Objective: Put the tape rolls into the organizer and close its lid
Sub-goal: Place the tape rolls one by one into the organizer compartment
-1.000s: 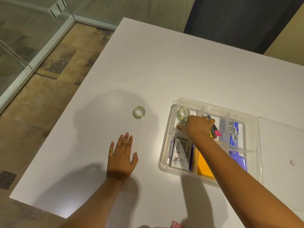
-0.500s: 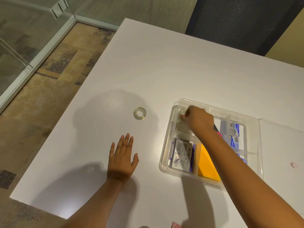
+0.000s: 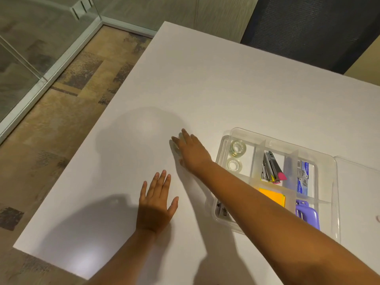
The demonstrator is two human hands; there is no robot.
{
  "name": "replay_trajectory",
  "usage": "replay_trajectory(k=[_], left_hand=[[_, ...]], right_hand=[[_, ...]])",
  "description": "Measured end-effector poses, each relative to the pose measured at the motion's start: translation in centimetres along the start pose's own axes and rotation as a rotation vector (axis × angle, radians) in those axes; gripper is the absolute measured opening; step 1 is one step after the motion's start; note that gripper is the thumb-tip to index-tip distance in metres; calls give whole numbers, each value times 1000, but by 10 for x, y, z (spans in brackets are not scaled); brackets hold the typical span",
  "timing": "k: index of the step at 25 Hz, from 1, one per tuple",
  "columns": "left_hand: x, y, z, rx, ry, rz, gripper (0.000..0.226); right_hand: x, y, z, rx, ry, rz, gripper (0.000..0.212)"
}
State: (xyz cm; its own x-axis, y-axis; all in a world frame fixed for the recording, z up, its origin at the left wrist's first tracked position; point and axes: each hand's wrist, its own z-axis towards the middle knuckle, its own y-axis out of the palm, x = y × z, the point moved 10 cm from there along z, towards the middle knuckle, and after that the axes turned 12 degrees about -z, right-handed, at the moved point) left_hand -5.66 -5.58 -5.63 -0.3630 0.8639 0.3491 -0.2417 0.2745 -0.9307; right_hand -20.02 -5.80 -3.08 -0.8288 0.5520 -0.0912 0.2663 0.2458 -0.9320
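Observation:
The clear organizer (image 3: 242, 131) sits open on the white table at the right. Its far-left compartment holds two clear tape rolls, one behind (image 3: 238, 148) and one in front (image 3: 234, 165). My right hand (image 3: 192, 154) reaches left of the organizer, fingers spread low over the spot where a third roll (image 3: 176, 149) lies; the roll is mostly hidden under the fingers and I cannot see a grip on it. My left hand (image 3: 156, 204) rests flat on the table, holding nothing. The clear lid (image 3: 359, 182) lies flat to the right of the organizer.
Other compartments hold a stapler (image 3: 269, 167), staple boxes (image 3: 302, 177), orange sticky notes (image 3: 273, 197) and a purple item (image 3: 307, 212). A dark chair (image 3: 308, 27) stands beyond the far edge. The table's left edge drops to the floor beside a glass wall.
My right hand let go of a tape roll in the organizer's far-left compartment and swung left across the table to the loose roll. My left hand stayed put.

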Motion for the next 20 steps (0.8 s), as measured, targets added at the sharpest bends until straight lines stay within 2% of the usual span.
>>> replay_trajectory(k=[2, 6, 11, 16, 20], left_hand=[[-1, 1, 1, -12, -4, 1, 55], [0, 1, 0, -21, -9, -17, 54], [-2, 2, -2, -60, -35, -55, 56], [-10, 9, -1, -179, -119, -68, 64], [-9, 11, 1, -207, -131, -59, 72]], right_hand=[[-4, 6, 2, -14, 10, 10, 61], [-3, -2, -4, 75, 48, -38, 42], [23, -30, -24, 66, 103, 99, 51], [111, -61, -81, 210, 436, 433, 62], [152, -37, -118, 119, 700, 379, 51]])
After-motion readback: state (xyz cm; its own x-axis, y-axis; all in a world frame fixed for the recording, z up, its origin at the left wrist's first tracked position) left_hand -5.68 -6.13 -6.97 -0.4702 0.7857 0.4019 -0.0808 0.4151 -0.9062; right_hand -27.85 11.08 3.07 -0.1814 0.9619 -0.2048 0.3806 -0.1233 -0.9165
